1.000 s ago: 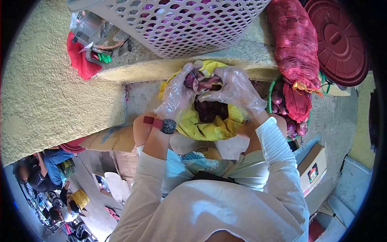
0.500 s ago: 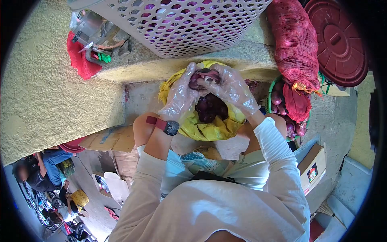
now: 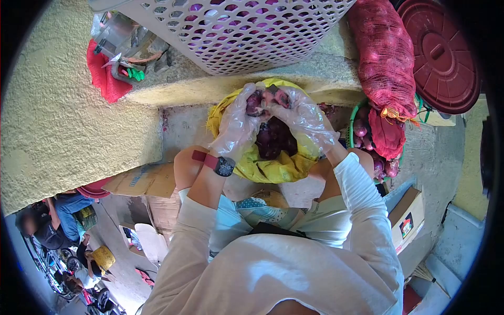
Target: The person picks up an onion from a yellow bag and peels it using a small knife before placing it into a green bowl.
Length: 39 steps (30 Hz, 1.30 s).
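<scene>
Both my hands wear clear plastic gloves, raised over an open yellow sack (image 3: 262, 170) between my knees. In my left hand (image 3: 236, 119), the fingers are closed around a red onion (image 3: 254, 103). My right hand (image 3: 302, 108) pinches a dark pink piece of onion skin (image 3: 278, 96), apart from the onion at its upper side. Its fingertips are partly hidden behind that piece. Dark purple onion pieces or skins (image 3: 275, 140) fill the bottom of the sack; which of the two is hard to tell.
A white perforated basket (image 3: 252, 47) with purple contents stands on the ledge ahead. To the right are a red mesh sack of onions (image 3: 380, 52), a green-rimmed basket (image 3: 352, 123) with onions and a dark red lid (image 3: 438, 52). Cardboard (image 3: 142, 181) lies left; people sit farther back.
My hands have moved slightly apart. The dark pink skin piece in my right hand has come away from the onion, which stays in my left hand.
</scene>
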Tool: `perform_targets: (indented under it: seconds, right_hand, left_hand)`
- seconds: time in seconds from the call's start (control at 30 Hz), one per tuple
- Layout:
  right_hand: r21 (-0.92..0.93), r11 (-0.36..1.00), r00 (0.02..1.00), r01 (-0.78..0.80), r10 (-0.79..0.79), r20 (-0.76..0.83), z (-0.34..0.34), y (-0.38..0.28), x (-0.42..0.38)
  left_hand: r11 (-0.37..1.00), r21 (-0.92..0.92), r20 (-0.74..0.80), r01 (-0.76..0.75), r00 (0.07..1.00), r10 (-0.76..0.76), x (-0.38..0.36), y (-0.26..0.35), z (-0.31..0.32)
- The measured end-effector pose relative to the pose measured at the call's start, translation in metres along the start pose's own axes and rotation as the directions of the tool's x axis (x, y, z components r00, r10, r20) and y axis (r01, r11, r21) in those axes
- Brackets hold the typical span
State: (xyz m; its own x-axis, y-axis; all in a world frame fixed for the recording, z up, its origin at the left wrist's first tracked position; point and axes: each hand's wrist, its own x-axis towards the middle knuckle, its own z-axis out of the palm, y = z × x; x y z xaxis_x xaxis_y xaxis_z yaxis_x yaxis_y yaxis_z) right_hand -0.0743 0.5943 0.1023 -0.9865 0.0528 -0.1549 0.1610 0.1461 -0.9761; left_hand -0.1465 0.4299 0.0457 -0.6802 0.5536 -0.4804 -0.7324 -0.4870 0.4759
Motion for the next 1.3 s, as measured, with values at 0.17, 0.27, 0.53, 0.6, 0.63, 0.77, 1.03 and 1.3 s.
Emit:
perform_targets:
  seconds: [0.17,0.27,0.53,0.6,0.63,0.77,1.03,1.3]
  right_hand:
    - [0.131,0.991,0.997,0.018,-0.009,-0.071,0.007,0.015,0.010]
    - [0.416,0.909,0.998,0.010,0.014,-0.055,0.013,0.016,0.009]
    - [0.018,0.992,0.989,-0.124,0.122,0.089,0.005,-0.005,-0.003]
    - [-0.152,0.986,0.991,-0.065,0.082,0.102,0.004,-0.005,-0.005]
    - [-0.151,0.986,0.992,-0.066,0.081,0.100,0.001,0.000,-0.004]
    - [-0.231,0.973,0.946,-0.024,0.096,0.309,-0.017,0.005,0.000]
    - [-0.217,0.935,0.897,0.279,-0.173,0.407,-0.023,0.018,0.005]
    - [-0.289,0.952,0.977,0.101,-0.040,0.208,-0.027,-0.005,0.002]
  left_hand:
    - [0.998,-0.033,0.003,-0.053,0.999,0.053,-0.012,-0.001,0.011]
    - [0.997,0.009,0.176,-0.071,0.982,0.068,-0.005,-0.007,-0.002]
    - [0.986,0.042,-0.061,-0.163,0.984,0.166,0.012,0.003,-0.017]
    - [0.980,-0.078,-0.172,-0.181,0.971,0.165,0.011,0.010,-0.015]
    - [0.981,-0.076,-0.172,-0.179,0.971,0.164,0.010,0.012,-0.014]
    - [0.978,-0.105,-0.231,-0.181,0.961,0.153,0.007,0.019,-0.005]
    - [0.984,-0.124,-0.110,-0.125,0.988,0.112,-0.008,0.020,0.006]
    - [0.985,-0.085,-0.099,-0.150,0.985,0.141,-0.008,0.014,0.007]
